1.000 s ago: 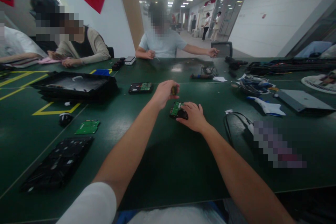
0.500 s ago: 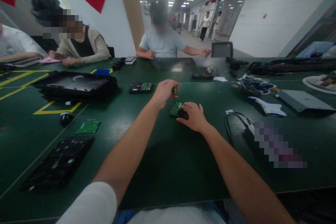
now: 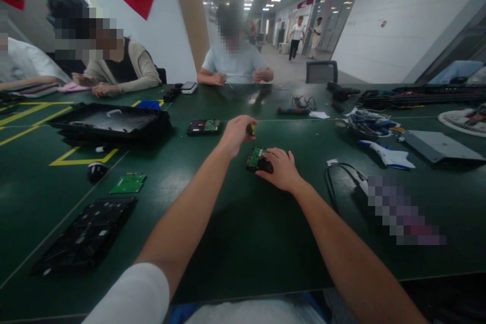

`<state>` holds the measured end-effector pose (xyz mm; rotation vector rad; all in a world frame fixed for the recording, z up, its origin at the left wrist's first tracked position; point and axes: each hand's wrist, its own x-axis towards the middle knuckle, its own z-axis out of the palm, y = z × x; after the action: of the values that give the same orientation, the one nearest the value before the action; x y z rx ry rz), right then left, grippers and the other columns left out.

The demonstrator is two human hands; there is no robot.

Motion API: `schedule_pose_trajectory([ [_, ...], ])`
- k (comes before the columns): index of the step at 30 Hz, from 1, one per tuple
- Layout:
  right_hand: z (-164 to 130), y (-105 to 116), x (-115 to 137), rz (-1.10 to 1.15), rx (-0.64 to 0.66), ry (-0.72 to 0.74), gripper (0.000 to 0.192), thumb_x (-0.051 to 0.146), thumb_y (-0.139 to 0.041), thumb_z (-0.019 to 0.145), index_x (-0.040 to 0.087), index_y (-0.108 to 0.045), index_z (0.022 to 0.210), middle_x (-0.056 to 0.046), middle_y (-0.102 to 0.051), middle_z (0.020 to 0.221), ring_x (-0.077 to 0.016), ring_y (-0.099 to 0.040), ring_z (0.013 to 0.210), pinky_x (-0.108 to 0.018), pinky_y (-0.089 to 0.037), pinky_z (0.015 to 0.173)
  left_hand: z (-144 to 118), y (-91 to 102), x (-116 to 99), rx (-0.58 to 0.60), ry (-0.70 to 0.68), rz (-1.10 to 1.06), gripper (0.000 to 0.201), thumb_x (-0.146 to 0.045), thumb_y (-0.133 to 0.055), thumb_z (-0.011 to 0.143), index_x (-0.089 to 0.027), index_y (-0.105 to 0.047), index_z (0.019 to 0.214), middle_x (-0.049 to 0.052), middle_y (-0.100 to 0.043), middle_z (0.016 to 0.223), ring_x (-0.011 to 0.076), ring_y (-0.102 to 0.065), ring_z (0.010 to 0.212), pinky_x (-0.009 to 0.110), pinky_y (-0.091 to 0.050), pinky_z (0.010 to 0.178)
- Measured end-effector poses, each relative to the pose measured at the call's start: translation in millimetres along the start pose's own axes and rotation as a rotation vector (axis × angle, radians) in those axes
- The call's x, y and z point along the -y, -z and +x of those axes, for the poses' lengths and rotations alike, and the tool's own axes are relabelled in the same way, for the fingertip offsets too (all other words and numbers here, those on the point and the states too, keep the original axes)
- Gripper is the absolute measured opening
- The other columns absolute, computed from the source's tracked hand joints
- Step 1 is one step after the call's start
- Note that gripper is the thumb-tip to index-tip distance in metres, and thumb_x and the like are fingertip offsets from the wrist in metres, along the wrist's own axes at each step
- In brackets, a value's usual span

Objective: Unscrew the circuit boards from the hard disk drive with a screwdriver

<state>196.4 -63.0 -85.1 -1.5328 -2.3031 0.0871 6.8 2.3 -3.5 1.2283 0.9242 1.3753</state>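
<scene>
A hard drive (image 3: 253, 163) with a green circuit board lies flat on the table in front of me. My right hand (image 3: 280, 166) rests over its right end and grips it against the tabletop. Above the drive's far left corner, my left hand (image 3: 238, 134) is closed around the black-and-yellow handle of a screwdriver (image 3: 250, 130). Its shaft points down toward the board; where the tip sits is too small to make out. Off to the left lie a loose green circuit board (image 3: 128, 183) and black drive bodies (image 3: 85, 233). Another hard drive (image 3: 204, 127) sits beyond my left forearm.
Stacked black trays (image 3: 114, 124) stand at the left, near a dark round object (image 3: 96, 171). On the right are a cable (image 3: 330, 187), a metal case (image 3: 442, 147) and a cable bundle (image 3: 368, 122). Co-workers sit across the green table (image 3: 243, 243).
The screwdriver handle has turned slightly in my left hand. My right hand and the drive stay put. Across the table, a co-worker's outstretched hand has drawn in toward their body.
</scene>
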Motion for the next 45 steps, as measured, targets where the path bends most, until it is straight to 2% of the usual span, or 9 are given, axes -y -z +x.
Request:
schedule_pose_trajectory([
  [7, -1, 0, 1, -0.007, 0.0, -0.003, 0.064, 0.062, -0.067, 0.087, 0.027, -0.057, 0.14, -0.012, -0.051, 0.153, -0.0375, -0.038, 0.145, -0.075, -0.022, 0.117, -5, -4.9, -6, 0.107, 0.163, -0.155, 0.016, -0.032, -0.063, 0.082, -0.016, -0.065, 0.085, 0.008, -0.068, 0.084, 0.0179, -0.066, 0.077, 0.031, -0.059, 0.065],
  [13, 0, 1, 1, -0.004, 0.004, -0.002, 0.063, 0.061, -0.068, 0.087, 0.027, -0.057, 0.14, -0.013, -0.051, 0.153, -0.0381, -0.038, 0.145, -0.075, -0.021, 0.117, -2, -3.1, -6, 0.021, 0.121, -0.067, 0.018, -0.032, -0.061, 0.081, -0.016, -0.069, 0.077, 0.008, -0.063, 0.081, 0.0179, -0.06, 0.076, 0.029, -0.058, 0.063],
  [18, 0, -1, 0, -0.008, 0.003, 0.0, 0.064, 0.063, -0.067, 0.087, 0.028, -0.057, 0.14, -0.012, -0.051, 0.153, -0.0383, -0.038, 0.145, -0.075, -0.021, 0.117, -5, -4.9, -6, 0.105, 0.146, -0.118, 0.016, -0.032, -0.064, 0.08, -0.017, -0.066, 0.084, 0.007, -0.064, 0.082, 0.0185, -0.062, 0.077, 0.034, -0.06, 0.067],
  [22, 0, -2, 0, -0.009, -0.008, 0.002, 0.065, 0.063, -0.067, 0.087, 0.026, -0.057, 0.14, -0.013, -0.051, 0.153, -0.0376, -0.038, 0.145, -0.075, -0.022, 0.117, -6, -6.0, -6, 0.108, 0.176, -0.177, 0.014, -0.031, -0.064, 0.08, -0.017, -0.062, 0.083, 0.007, -0.065, 0.08, 0.0186, -0.064, 0.077, 0.036, -0.06, 0.071],
  [28, 0, -1, -1, -0.01, -0.003, 0.0, 0.064, 0.063, -0.067, 0.087, 0.026, -0.057, 0.139, -0.012, -0.051, 0.153, -0.0373, -0.038, 0.145, -0.075, -0.021, 0.117, -3, -2.5, -5, 0.024, 0.057, 0.063, 0.021, -0.035, -0.059, 0.08, -0.017, -0.069, 0.074, 0.009, -0.066, 0.089, 0.0182, -0.061, 0.078, 0.025, -0.051, 0.055],
  [32, 0, -1, -1, -0.011, -0.001, -0.003, 0.064, 0.063, -0.066, 0.088, 0.027, -0.057, 0.14, -0.012, -0.051, 0.153, -0.0376, -0.038, 0.146, -0.076, -0.021, 0.117, -3, -2.6, -5, 0.0, -0.027, 0.151, 0.017, -0.032, -0.061, 0.081, -0.018, -0.07, 0.077, 0.007, -0.066, 0.086, 0.0168, -0.061, 0.075, 0.023, -0.048, 0.054],
  [36, 0, 0, 0, -0.015, 0.013, -0.005, 0.065, 0.063, -0.066, 0.088, 0.027, -0.056, 0.141, -0.012, -0.05, 0.154, -0.0376, -0.037, 0.146, -0.075, -0.02, 0.118, -5, -6.2, -5, -0.04, -0.036, 0.145, 0.01, -0.031, -0.065, 0.084, -0.02, -0.063, 0.084, 0.003, -0.065, 0.08, 0.0157, -0.062, 0.072, 0.023, -0.052, 0.057],
  [40, 0, 0, 1, -0.021, 0.009, -0.006, 0.064, 0.063, -0.065, 0.088, 0.027, -0.057, 0.14, -0.012, -0.051, 0.153, -0.0372, -0.038, 0.146, -0.075, -0.021, 0.118, -6, -9.8, -5, 0.017, -0.005, 0.07, 0.009, -0.027, -0.064, 0.087, -0.021, -0.058, 0.09, 0.005, -0.068, 0.085, 0.0166, -0.065, 0.076, 0.024, -0.055, 0.058],
  [45, 0, 1, 1, -0.017, 0.014, -0.003, 0.064, 0.062, -0.066, 0.088, 0.027, -0.057, 0.141, -0.012, -0.051, 0.153, -0.0377, -0.038, 0.145, -0.075, -0.022, 0.117, -7, -11.4, -7, -0.005, -0.115, 0.168, 0.001, -0.022, -0.063, 0.087, -0.021, -0.064, 0.087, 0.002, -0.061, 0.083, 0.0138, -0.059, 0.073, 0.021, -0.054, 0.056],
])
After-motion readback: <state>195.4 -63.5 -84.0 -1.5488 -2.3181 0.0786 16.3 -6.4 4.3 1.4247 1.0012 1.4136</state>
